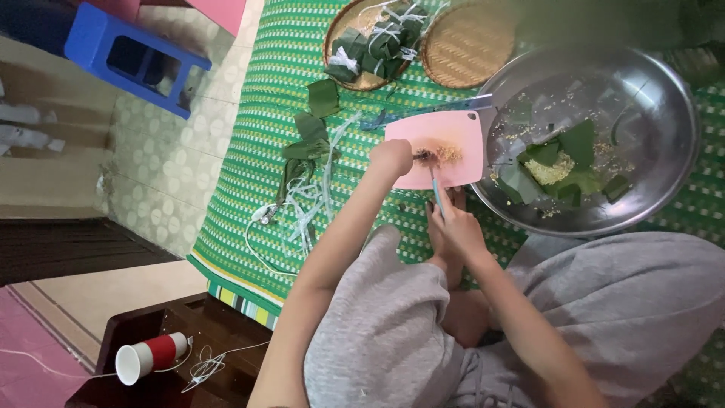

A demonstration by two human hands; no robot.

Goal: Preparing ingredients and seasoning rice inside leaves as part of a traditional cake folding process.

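Observation:
I sit on a green woven mat (pixel 249 219) with a pink cutting board (pixel 445 136) in front of my knees. My left hand (pixel 391 159) rests on the board's left edge, its fingers pinched on a small brown piece of food (pixel 425 156) beside a little pile of chopped bits (pixel 450 153). My right hand (pixel 455 224) is just below the board and grips a thin blue knife (pixel 436 190), whose tip points up at the brown piece.
A large steel basin (pixel 664 113) with green leaves and pale grains sits to the right. At the top are a basket of tied leaf parcels (pixel 370 41) and a bare woven basket (pixel 468 41). Loose leaves and white strings (pixel 306 147), a blue stool (pixel 136 57) and a red cup (pixel 147 357) lie left.

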